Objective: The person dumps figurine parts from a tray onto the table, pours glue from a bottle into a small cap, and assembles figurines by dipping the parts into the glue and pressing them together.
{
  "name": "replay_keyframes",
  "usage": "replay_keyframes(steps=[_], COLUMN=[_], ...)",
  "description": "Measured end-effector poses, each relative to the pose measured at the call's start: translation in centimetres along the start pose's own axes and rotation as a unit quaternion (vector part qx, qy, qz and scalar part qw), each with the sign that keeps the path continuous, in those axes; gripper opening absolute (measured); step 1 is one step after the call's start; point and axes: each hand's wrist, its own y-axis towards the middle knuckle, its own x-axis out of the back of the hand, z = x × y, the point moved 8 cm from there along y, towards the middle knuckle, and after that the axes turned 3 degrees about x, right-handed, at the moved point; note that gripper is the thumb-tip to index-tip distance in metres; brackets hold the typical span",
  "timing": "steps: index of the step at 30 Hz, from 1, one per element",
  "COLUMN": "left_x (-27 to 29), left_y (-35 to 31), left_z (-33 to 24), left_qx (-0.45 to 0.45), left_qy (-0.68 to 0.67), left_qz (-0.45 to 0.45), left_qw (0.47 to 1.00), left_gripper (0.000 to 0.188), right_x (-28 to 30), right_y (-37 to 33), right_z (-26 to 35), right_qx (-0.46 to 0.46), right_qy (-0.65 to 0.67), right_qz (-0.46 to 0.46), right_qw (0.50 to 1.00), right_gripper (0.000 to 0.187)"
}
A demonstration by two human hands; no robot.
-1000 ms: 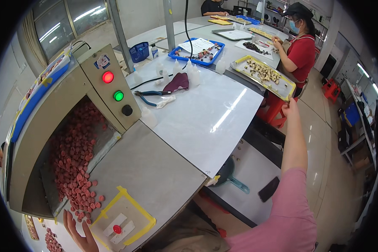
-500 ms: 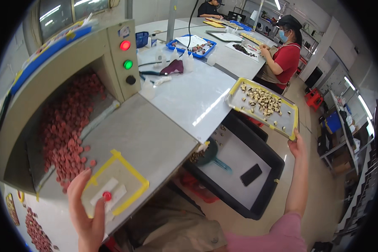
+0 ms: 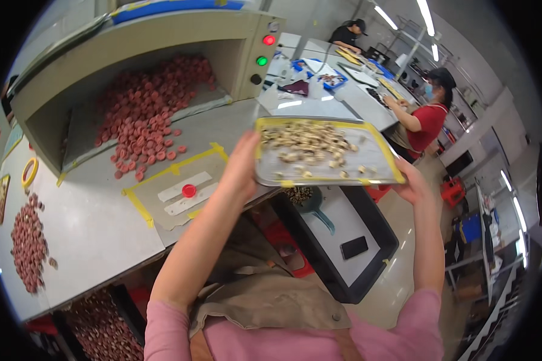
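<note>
Both hands hold one tray in the air, level, in front of the person's chest. The left hand has its grip closed on the tray's near left edge, fingers curled over the rim. The right hand has its grip closed on the near right corner, fingers under the rim.

The tray is a shallow rectangular metal tray with yellow tape along its edges, carrying a loose pile of small pale beige pieces heaped toward its left half.

Just below the tray lies a grey counter with a yellow-taped rectangle holding a small red round button. Beyond it, a beige machine hopper holds many dark red round discs, and its side panel carries a red lamp and a green lamp.

Under the tray's right side sits a low black-rimmed tray with a teal scoop and a black phone.

Farther off, a person in a red shirt works at another counter.
</note>
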Motion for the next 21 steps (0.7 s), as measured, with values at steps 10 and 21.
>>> replay_keyframes(steps=[10, 21], left_x=[1.3, 1.4], left_y=[-3.5, -3.6], left_z=[-5.9, -6.9], left_qx=[0.018, 0.0], left_qy=[-0.104, -0.148], left_qz=[-0.112, -0.139], left_qw=[0.988, 0.979], left_gripper=[0.032, 0.042], right_x=[-7.5, -18.1], right_y=[3.8, 7.3], right_z=[7.5, 16.6], right_qx=[0.009, 0.161], right_qy=[-0.157, -0.299], right_qz=[0.01, 0.036], right_qw=[0.987, 0.94], right_gripper=[0.048, 0.069])
